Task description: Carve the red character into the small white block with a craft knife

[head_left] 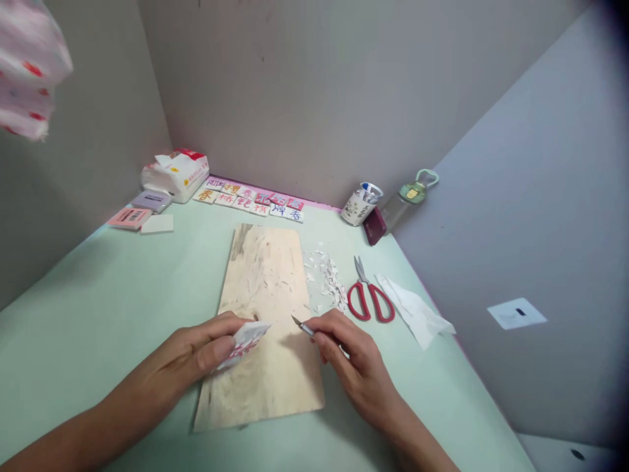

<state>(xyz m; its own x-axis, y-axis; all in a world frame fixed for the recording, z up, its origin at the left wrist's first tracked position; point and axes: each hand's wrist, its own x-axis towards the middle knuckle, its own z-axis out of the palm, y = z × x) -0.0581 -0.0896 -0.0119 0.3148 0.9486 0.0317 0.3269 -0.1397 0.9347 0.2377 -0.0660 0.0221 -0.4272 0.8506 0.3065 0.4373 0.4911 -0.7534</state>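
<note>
Between the thumb and fingers of my left hand [209, 344] is a small white block [247, 339] with red character marks on its face, held tilted above the wooden board [265, 262]. My right hand [348, 357] grips a craft knife [302, 326] like a pen, its pointed blade directed toward the block but apart from it. The knife's handle is mostly hidden in my fingers. Thin shavings lie on the board, and a heap of white and reddish scraps [334, 282] sits just right of it.
Red-handled scissors [371, 295] and a crumpled tissue [415, 311] lie to the right. Along the back are several character tiles [226, 198], a tissue pack [177, 176], a can [361, 204], a dark red box [375, 227] and a bottle [405, 203]. Small coloured pads [130, 218] rest at left.
</note>
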